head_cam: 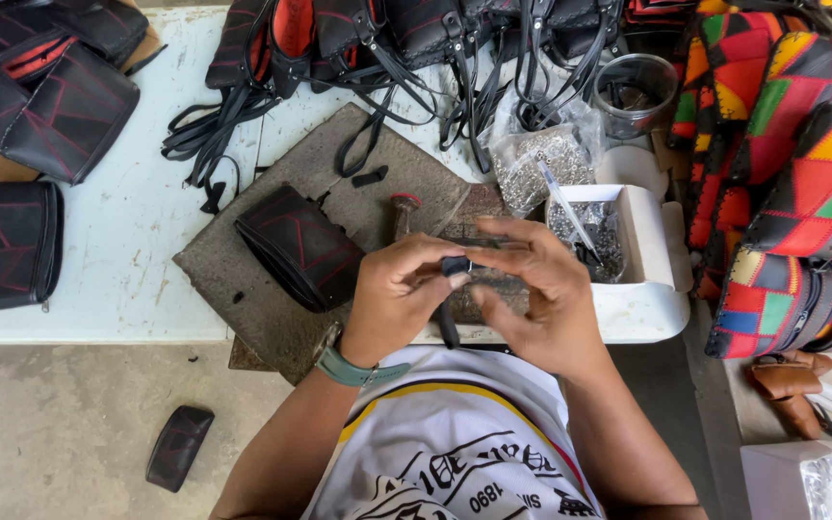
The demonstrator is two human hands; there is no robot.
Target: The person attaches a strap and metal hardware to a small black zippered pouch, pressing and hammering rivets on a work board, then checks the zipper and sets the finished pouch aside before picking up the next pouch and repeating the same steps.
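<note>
My left hand (399, 294) and my right hand (541, 289) meet over the table's near edge. Together they pinch a thin black leather strap (449, 318) with a small metal fitting at its top end; the strap hangs down between the hands. A teal watch sits on my left wrist. Just left of my hands a black leather bag with red stitching (300, 246) lies on a grey work slab (262, 279). A hammer (403, 214) rests on the slab behind my hands.
An open white box (652, 246) of small metal fittings and a clear bag of rivets (536, 164) sit right of my hands. Black bags and straps (416, 58) crowd the table's far side. Patchwork coloured bags (801, 164) hang right. A dark pouch (178, 446) lies on the floor.
</note>
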